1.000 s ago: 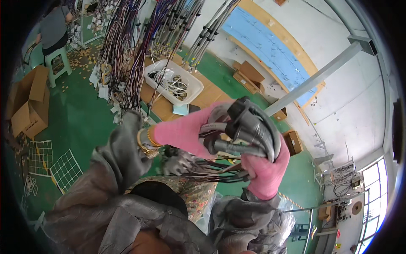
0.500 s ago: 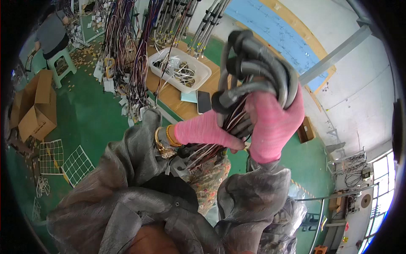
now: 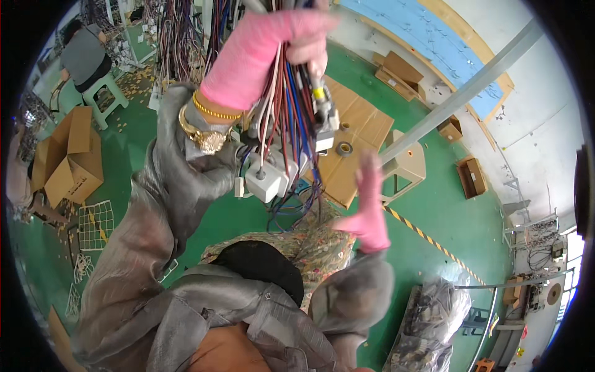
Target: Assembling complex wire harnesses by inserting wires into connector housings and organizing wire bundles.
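High in front of me, my left hand, in a pink glove, is closed round a thick bundle of wires. Red, white, blue and black strands hang below the grip. At their lower ends dangle white plug housings, and a thin dark loop of wire droops under them. The top of the bundle runs out of the picture. My right hand, also in a pink glove, is apart from the wires, to their right and lower. Its fingers point up with the thumb spread, slightly smeared by motion, and it holds nothing.
Behind the wires stands a cardboard-topped table with tape rolls on it. A beige plastic stool is beside it. More wire bundles hang at the upper left. An open carton and a seated person are at left.
My right hand has let go of the bundle and dropped lower. My left hand has risen with the wires, their plug ends now hanging down. The view has shifted, showing the stool.
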Tool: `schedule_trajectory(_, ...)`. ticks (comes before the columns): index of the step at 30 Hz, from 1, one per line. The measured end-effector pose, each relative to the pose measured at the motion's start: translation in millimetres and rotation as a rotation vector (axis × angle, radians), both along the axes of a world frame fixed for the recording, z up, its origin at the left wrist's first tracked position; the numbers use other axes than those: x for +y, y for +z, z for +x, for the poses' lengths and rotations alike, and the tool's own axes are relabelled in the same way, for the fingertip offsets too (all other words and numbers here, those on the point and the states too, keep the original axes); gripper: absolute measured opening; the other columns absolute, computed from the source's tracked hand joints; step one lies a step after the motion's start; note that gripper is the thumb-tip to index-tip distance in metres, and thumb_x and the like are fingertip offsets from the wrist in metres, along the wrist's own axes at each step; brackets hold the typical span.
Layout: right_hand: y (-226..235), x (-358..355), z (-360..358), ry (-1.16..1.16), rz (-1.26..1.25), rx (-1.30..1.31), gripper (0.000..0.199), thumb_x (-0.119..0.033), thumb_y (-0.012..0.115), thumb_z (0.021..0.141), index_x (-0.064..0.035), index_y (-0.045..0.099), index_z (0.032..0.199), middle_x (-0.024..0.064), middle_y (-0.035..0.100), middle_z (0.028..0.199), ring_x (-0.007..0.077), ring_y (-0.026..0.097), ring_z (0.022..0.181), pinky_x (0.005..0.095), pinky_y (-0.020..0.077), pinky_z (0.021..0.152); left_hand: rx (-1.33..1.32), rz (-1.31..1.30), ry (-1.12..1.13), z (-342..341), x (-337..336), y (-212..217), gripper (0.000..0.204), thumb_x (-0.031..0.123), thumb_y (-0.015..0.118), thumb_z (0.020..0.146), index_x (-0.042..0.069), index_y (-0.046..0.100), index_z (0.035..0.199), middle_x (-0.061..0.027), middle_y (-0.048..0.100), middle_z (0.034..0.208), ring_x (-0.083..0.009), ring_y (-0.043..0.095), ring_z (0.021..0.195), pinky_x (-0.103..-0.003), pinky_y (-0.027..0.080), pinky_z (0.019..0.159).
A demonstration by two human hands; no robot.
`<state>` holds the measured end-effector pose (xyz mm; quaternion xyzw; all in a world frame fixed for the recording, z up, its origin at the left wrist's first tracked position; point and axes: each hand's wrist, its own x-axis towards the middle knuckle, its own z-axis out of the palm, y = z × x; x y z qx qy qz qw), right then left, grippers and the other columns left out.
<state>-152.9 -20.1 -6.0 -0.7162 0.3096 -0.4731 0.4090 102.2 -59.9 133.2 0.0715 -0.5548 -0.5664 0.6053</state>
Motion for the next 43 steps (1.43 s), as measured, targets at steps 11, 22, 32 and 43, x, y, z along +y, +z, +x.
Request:
schedule_trajectory(11, -217, -57, 116, -0.08, 0.543, -0.205, 0.039, -0.002, 0.072, 0.076, -0.0013, 0.06, 0.113, 0.0052, 0.067, 0.095, 0.0131, 0.061, 0.082, 0.0295, 0.0498, 0.073, 0.395, 0.092, -0.374, 6, 5, 57, 0.041, 0.022, 0.047, 0.099, 0.018, 0.035, 0.06, 0.0083, 0.032, 0.055, -0.0074, 0.04, 0.054, -0.023, 0.043, 0.064)
schedule_trajectory(22, -195, 15, -21, -0.312, 0.468, -0.301, 0.019, -0.006, 0.051, 0.09, 0.0032, 0.062, 0.102, 0.0127, 0.067, 0.104, 0.0217, 0.064, 0.099, 0.0316, 0.0486, 0.09, 0.393, -0.149, -0.244, 86, -15, 51, 0.035, 0.02, 0.04, 0.101, 0.016, 0.035, 0.067, 0.0057, 0.032, 0.061, -0.0074, 0.039, 0.059, -0.025, 0.038, 0.069)
schedule_trajectory(32, -61, 103, -106, -0.241, 0.176, -0.932, 0.017, -0.02, 0.055, 0.091, -0.0035, 0.056, 0.085, 0.0064, 0.062, 0.087, 0.0194, 0.059, 0.088, 0.0376, 0.0488, 0.087, 0.301, 0.08, 0.045, 121, -41, -43, 0.034, 0.016, 0.055, 0.093, 0.016, 0.034, 0.066, 0.0073, 0.035, 0.059, -0.0052, 0.036, 0.055, -0.023, 0.036, 0.056)
schedule_trajectory(43, 24, 105, -91, -0.513, -0.795, -0.782, 0.057, -0.04, 0.043, 0.099, -0.0196, 0.026, 0.15, 0.0269, 0.0, 0.155, 0.0378, 0.01, 0.145, 0.0541, 0.0109, 0.118, 0.081, 0.301, 0.08, 76, -7, -105, 0.02, 0.014, 0.059, 0.09, 0.011, 0.051, 0.108, 0.0047, 0.038, 0.056, -0.0115, 0.045, 0.052, -0.027, 0.043, 0.061)
